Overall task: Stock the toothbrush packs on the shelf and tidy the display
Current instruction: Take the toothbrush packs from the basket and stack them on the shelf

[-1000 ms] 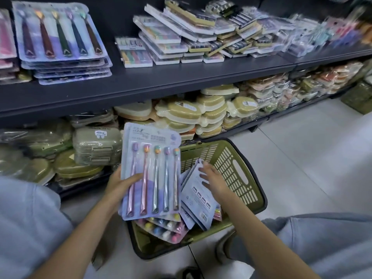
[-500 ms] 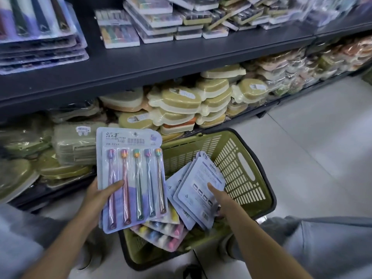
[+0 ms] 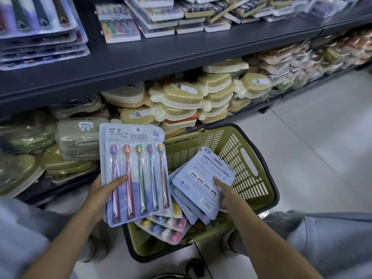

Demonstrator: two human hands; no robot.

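The five-brush toothbrush pack (image 3: pixel 135 174) is held face up over the left rim of the green basket (image 3: pixel 251 178). The left hand (image 3: pixel 101 195) grips its lower left edge, thumb on the front. The right hand (image 3: pixel 228 195) holds a face-down pack (image 3: pixel 203 178) on top of the packs in the basket, thumb pressing its back. Behind them the dark shelf (image 3: pixel 181 57) carries stacked packs at its left end.
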